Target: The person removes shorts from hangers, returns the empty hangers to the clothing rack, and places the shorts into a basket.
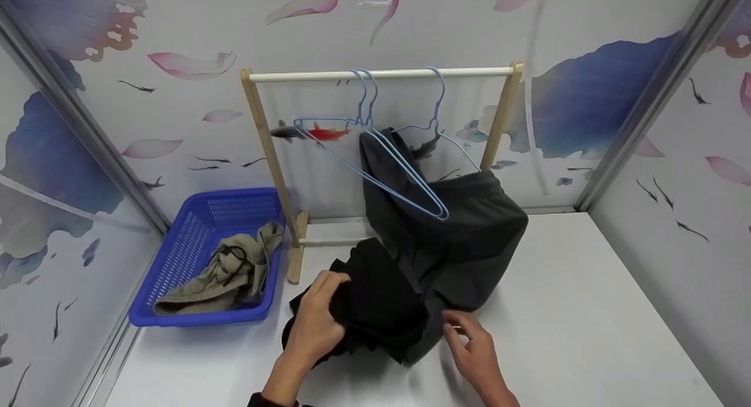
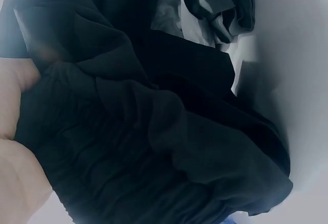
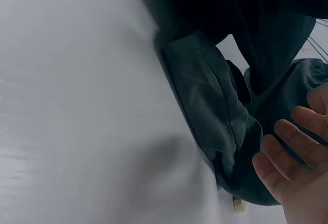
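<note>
My left hand grips a bunched black garment above the table. In the left wrist view that garment shows a gathered elastic waistband beside my thumb. Dark grey trousers hang from a blue hanger at the right of the rack, their lower part reaching down to the table behind the black garment. Close to the lower trouser leg is my right hand, its fingers loosely bent and holding nothing. Two more blue hangers on the rail overlap the front of the trousers.
A small rack with a white rail and wooden legs stands at the back of the white table. To its left, a blue plastic basket holds a khaki garment. Printed wall panels enclose the table.
</note>
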The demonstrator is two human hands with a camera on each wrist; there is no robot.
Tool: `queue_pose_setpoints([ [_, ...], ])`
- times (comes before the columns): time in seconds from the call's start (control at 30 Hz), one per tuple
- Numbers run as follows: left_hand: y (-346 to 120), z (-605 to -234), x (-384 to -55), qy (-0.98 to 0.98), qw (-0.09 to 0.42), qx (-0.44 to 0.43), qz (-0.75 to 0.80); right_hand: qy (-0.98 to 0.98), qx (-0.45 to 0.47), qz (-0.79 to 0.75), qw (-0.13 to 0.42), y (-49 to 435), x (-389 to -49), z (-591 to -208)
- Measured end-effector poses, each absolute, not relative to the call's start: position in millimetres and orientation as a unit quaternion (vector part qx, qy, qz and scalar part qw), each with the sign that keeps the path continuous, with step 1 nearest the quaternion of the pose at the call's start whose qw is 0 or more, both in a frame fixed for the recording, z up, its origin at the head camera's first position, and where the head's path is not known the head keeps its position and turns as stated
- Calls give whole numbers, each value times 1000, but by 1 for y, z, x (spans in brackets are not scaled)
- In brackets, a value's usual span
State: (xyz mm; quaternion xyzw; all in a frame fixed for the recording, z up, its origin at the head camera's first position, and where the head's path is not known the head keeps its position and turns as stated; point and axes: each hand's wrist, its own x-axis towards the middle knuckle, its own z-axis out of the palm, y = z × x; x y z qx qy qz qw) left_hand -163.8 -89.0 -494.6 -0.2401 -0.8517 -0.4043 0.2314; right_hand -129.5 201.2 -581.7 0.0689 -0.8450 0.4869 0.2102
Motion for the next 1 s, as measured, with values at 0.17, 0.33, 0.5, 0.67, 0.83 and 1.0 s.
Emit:
queue_pose_setpoints([
  [0.17, -92, -492, -163, -846, 246, -236, -410, -839, 90, 491, 215, 195, -127, -581],
  [0.33, -96, -489, -164, -842, 258, -230, -414, -831, 117, 491, 236, 189, -127, -579],
  [0.5, -100, -486, -166, -836, 279, -232, -412, -824, 132, 488, 254, 184, -128, -578],
  [0.67, -105, -483, -169, -830, 297, -236, -409, -819, 135, 499, 248, 180, -129, -577],
  [0.83, -111, -480, -172, -822, 319, -240, -406, -822, 136, 502, 231, 176, -131, -576],
  [1.0, -118, -475, -175, -812, 351, -245, -397, -825, 139, 502, 218, 170, -133, -572],
])
